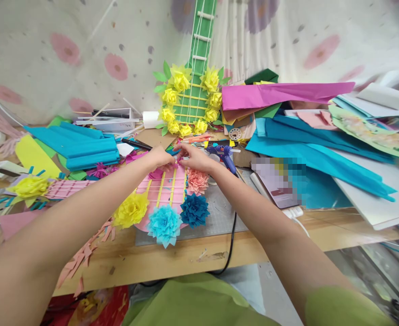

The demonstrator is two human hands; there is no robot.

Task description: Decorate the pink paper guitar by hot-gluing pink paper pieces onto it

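Observation:
A pink paper guitar body lies in front of me, with yellow strips and white strings across it. Around its edge sit a yellow paper flower, a light blue one, a dark blue one and a coral one. Over its far end my left hand and my right hand meet, fingers closed on a small magenta paper piece. More magenta paper shows under my left hand. The fingertips partly cover what they hold.
A purple glue gun stands right of my right hand, its black cord hanging over the table edge. A green paper guitar with yellow flowers leans at the back. Blue paper lies left; stacked paper fills the right.

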